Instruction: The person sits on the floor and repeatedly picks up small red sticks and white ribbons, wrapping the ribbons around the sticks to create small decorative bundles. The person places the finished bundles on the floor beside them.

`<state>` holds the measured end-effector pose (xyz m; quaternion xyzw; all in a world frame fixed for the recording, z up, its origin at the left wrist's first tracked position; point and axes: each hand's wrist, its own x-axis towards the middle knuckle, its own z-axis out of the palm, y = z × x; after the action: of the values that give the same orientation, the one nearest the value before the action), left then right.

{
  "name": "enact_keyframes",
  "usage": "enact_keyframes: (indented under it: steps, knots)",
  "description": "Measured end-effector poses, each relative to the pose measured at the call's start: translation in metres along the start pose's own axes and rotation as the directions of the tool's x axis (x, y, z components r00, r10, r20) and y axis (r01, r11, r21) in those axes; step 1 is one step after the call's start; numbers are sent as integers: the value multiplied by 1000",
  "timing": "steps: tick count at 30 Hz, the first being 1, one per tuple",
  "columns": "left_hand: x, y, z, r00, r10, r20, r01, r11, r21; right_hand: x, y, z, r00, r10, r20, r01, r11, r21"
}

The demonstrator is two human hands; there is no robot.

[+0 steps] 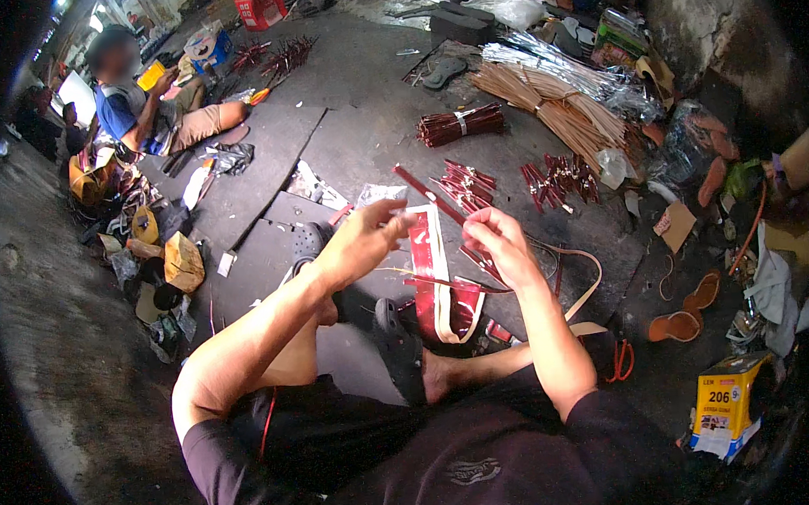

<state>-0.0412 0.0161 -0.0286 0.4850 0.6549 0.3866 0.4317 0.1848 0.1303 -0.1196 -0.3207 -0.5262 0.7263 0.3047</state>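
Observation:
A narrow dark red strap point(427, 192) slants up and to the left from my right hand point(505, 248), whose thumb and fingers pinch its lower end. My left hand point(361, 242) is close by on the left, fingers reaching toward the strap and apart, their tips slightly blurred; I see nothing held in it. Below and between the hands lies a looped red band with cream edging point(440, 291). More dark red straps, partly behind my right hand, lie around the band. Beyond the hands is a loose pile of short red straps point(465, 185).
A tied red bundle point(459, 125) and another strap pile point(560, 181) lie ahead. Long tan strips point(552, 106) stretch at the far right. A yellow can point(725, 405) stands at lower right, near brown soles point(674, 326). Another person point(136, 111) sits at far left.

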Motion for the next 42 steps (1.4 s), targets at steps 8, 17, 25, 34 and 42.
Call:
enact_keyframes:
  steps: [8, 17, 25, 34, 42]
  knots:
    - [-1, 44, 8, 999, 44, -9, -45, 926, -375, -64, -61, 15, 994, -109, 32, 110, 994, -21]
    - [-12, 56, 31, 998, 26, 52, -4, 922, -386, -74, -91, 44, 752, -659, 8, 518, 584, -625]
    - [-17, 62, 34, 995, 58, 85, -24, 931, -363, -71, -93, 51, 728, -686, -10, 567, 610, -554]
    - [-23, 70, 41, 993, 113, -19, -114, 948, -298, -70, -92, 59, 655, -754, -38, 573, 529, -626]
    - [-28, 75, 38, 990, 139, -37, -142, 983, -118, -64, -93, 50, 678, -731, 71, 647, 548, -530]
